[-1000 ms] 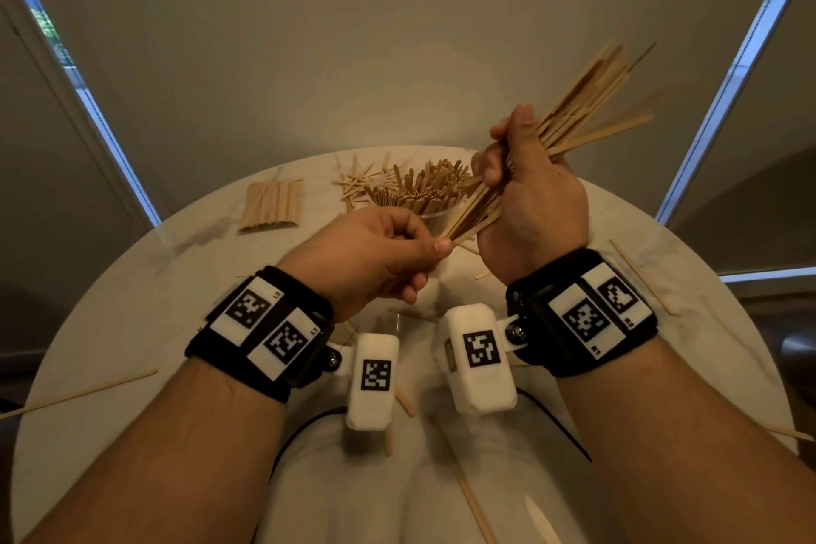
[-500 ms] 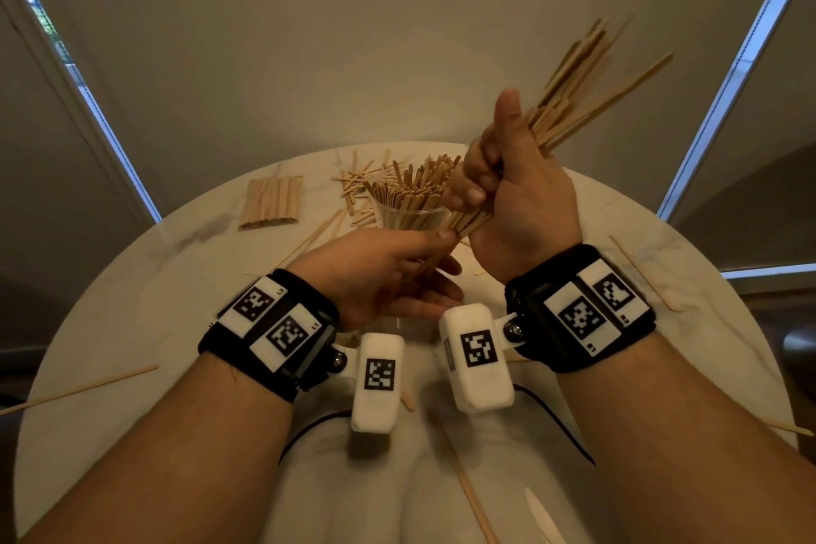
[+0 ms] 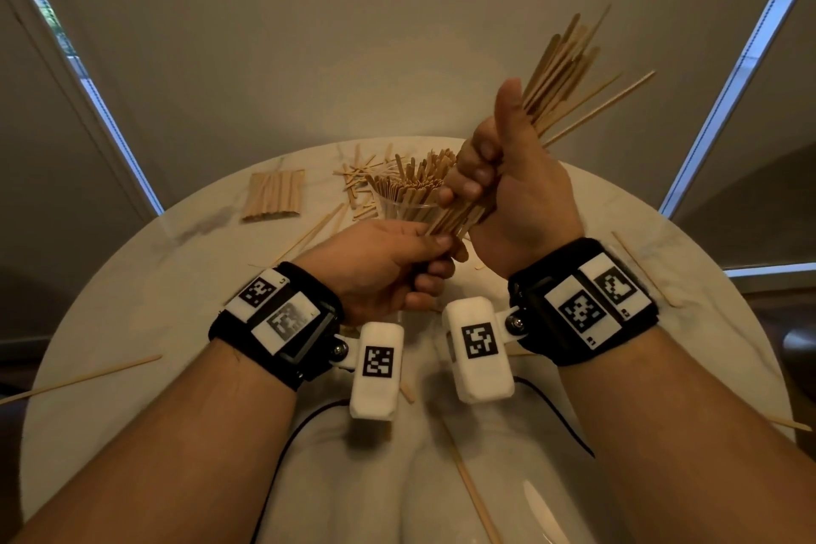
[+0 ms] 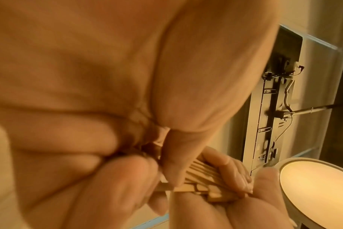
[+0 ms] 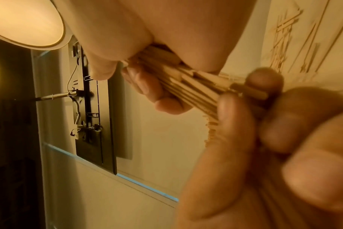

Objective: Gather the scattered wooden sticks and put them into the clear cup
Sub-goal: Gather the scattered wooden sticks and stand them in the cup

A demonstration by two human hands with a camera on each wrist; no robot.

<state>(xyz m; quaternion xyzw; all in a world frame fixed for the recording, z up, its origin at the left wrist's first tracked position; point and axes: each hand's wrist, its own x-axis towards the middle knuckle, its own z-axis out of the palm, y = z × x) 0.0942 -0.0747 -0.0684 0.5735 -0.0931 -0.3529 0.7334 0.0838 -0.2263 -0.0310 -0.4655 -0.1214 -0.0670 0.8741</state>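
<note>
My right hand [image 3: 485, 166] grips a thick bundle of wooden sticks [image 3: 567, 75] in a fist, thumb up, held above the table in front of the clear cup [image 3: 408, 210]. The bundle fans out up and to the right. My left hand [image 3: 441, 254] sits just below and pinches the bundle's lower ends between thumb and fingers. The right wrist view shows those stick ends [image 5: 196, 88] squeezed by the left hand's thumb [image 5: 233, 124]. In the left wrist view the same ends [image 4: 204, 186] lie against my fingers. The cup stands packed with upright sticks.
A neat stack of flat sticks [image 3: 273, 194] lies at the round white table's [image 3: 132, 278] back left, with loose short sticks [image 3: 357, 183] beside the cup. Long skewers lie at the left edge [image 3: 84, 378], the right [image 3: 640, 265] and near my lap [image 3: 477, 504].
The right hand has tipped the bundle more upright and raised it a little. The left hand's fingers, spread under the bundle half a second ago, have curled onto its lower ends.
</note>
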